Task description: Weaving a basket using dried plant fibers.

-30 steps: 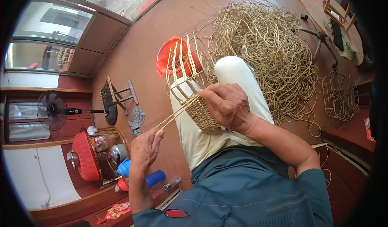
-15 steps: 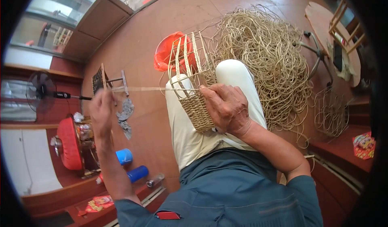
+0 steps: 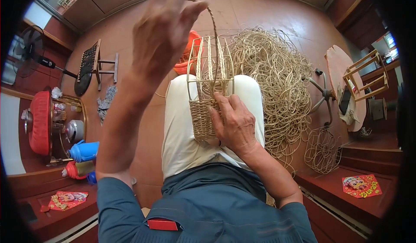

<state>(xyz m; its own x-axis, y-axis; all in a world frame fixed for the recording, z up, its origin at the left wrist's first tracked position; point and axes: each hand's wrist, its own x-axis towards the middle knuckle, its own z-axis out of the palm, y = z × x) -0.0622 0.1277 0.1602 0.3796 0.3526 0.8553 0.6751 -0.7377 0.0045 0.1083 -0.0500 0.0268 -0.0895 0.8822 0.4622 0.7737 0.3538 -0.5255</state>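
A small basket [image 3: 202, 121] stands between my knees, its lower part tightly woven from straw-coloured cord and its upper part a bare wire frame with pale braided uprights. My right hand [image 3: 237, 121] grips the right side of the weave, fingertips near its top edge and thumb on the front. Raised above the basket's far end and blurred by motion, my left hand [image 3: 160, 37] pinches a twisted cord [image 3: 214, 26]. From those fingers the cord arcs over and runs down into the basket near my right fingertips.
A large heap of loose cord [image 3: 273, 82] lies on the floor to the right, beside a wire frame [image 3: 323, 150]. Behind the basket is an orange-red bucket [image 3: 184, 63], partly hidden. A low stool [image 3: 90, 65], grey cloth [image 3: 106, 102] and blue flask [image 3: 83, 150] stand left.
My left hand has swung from the far left up and over toward the middle, carrying the cord, which was taut and now curves. The view has turned; my right hand stays on the basket.
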